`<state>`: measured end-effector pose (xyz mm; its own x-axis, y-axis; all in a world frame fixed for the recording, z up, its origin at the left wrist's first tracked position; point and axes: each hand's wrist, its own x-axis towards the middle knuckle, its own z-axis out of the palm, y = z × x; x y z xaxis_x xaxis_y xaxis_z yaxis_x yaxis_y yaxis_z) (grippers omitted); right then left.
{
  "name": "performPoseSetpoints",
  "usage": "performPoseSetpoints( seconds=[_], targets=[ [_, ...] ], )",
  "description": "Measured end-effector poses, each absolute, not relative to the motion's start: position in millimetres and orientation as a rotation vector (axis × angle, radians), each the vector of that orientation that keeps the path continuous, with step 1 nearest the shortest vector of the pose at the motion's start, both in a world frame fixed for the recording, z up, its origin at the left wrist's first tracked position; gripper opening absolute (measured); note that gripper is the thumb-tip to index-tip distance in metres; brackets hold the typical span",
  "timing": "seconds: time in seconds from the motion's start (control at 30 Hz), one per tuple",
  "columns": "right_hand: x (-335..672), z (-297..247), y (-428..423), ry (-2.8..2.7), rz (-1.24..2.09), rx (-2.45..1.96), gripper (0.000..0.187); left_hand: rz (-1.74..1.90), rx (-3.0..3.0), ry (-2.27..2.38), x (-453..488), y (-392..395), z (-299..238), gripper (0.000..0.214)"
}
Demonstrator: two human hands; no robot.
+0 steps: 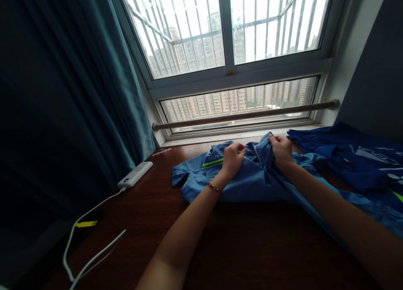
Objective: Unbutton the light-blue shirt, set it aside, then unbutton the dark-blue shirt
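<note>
With right fingers [274, 140] closed, is pinching light-blue shirt [247, 180] right of centre, left fingers [241, 149] curled, hold unclear, perhaps risking creases through uneven tugging.

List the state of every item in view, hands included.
Left hand: fingers curled at the light blue garment; grip unclear
Right hand: closed on a raised fold
Light blue garment: rumpled, partly lifted
Dark blue garment: rumpled, lying at right
White power bank: lying flat, plugged in
White cable: looped, one end in the power bank
Curtain: drawn aside
</note>
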<state>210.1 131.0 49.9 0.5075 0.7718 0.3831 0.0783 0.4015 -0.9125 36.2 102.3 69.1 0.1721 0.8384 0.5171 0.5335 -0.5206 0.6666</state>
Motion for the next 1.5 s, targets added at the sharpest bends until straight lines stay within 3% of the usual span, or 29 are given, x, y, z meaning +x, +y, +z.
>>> performPoseSetpoints(
  seconds=[0.13,0.27,0.37,0.53,0.73,0.83,1.0,1.5],
  targets=[
    [207,58,122,-1.01,0.452,-1.089,0.037,0.831,2.055,0.872,60,76,73,0.031],
    [203,54,120,-1.034,0.396,-1.105,0.035,0.625,2.055,0.839,63,72,62,0.024],
    [201,51,121,-1.045,0.443,-1.091,0.033,0.666,1.981,0.903,61,80,54,0.01],
    [196,62,114,-1.107,0.64,-1.05,0.026,0.801,1.484,0.926,58,93,51,0.014],
    [187,78,94,-1.894,0.293,-1.084,0.01,1.074,0.842,0.987,32,120,53,0.009],
    [179,73,87,-2.188,0.131,-1.052,0.012,1.101,0.803,0.994,19,130,53,0.008],
    [174,56,89,-2.132,-0.118,-1.187,0.011,1.078,0.832,0.921,17,129,55,0.008],
    [186,24,100,-1.993,-0.171,-0.966,0.024,0.986,0.881,0.866,21,129,48,0.026]
  ],
)
